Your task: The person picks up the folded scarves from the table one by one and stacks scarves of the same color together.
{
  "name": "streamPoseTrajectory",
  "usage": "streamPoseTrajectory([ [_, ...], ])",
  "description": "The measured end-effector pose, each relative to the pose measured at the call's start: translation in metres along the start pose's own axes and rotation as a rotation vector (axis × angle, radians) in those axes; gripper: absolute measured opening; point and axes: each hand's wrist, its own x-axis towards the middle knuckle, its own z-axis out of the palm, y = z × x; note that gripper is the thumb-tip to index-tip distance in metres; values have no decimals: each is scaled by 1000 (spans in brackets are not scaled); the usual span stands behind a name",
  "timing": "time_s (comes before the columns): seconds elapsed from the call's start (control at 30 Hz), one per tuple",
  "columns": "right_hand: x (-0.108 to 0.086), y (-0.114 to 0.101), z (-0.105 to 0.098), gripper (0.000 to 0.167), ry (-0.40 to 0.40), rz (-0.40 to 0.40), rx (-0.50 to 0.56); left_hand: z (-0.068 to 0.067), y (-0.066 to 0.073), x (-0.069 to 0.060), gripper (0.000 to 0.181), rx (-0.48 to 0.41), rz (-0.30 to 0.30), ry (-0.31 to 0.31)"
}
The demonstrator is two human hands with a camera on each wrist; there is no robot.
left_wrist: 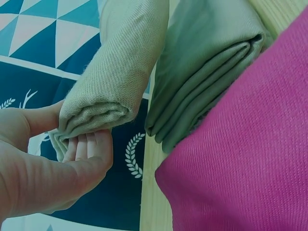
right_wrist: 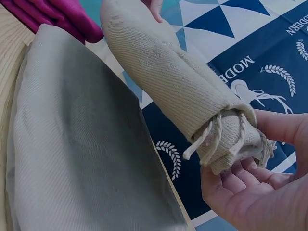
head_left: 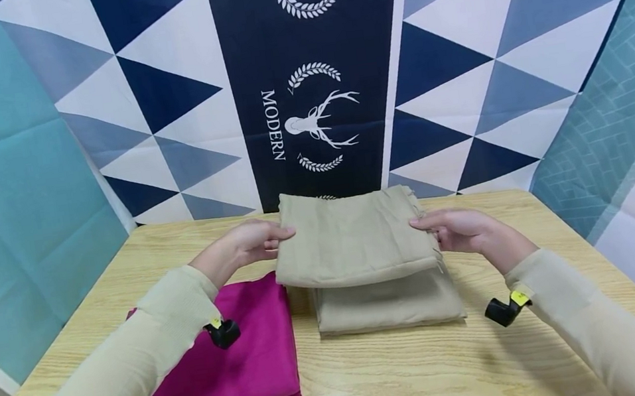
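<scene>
Between both hands hangs a folded beige cloth (head_left: 353, 237) with short fringe tassels (right_wrist: 216, 137) along its right end. My left hand (head_left: 253, 241) pinches its left edge, thumb on top and fingers beneath. At the opposite edge my right hand (head_left: 457, 230) grips it the same way, near the fringe. Below and slightly nearer lies another folded beige-grey cloth (head_left: 388, 306) on the table, partly hidden by the raised one. Its stacked layers (left_wrist: 207, 82) show in the left wrist view. A folded magenta cloth (head_left: 243, 362) lies at the left, partly under my left forearm.
The light wooden table (head_left: 414, 379) carries all the cloths. Behind its far edge hangs a patterned curtain (head_left: 309, 45) with triangles and a deer print. Teal cloth (head_left: 6, 165) walls the left side; another patterned sheet (head_left: 630, 103) hangs at the right.
</scene>
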Motion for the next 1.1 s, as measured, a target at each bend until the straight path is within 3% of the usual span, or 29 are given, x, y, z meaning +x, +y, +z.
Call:
streamPoseTrajectory([
  [0.8,-21,6,-8,15,-9,9,10,14,-4,1,16,4,2,-60],
  [1.1,-25,8,-9,12,41,24,9,19,-3,-1,10,-14,-5,-63],
])
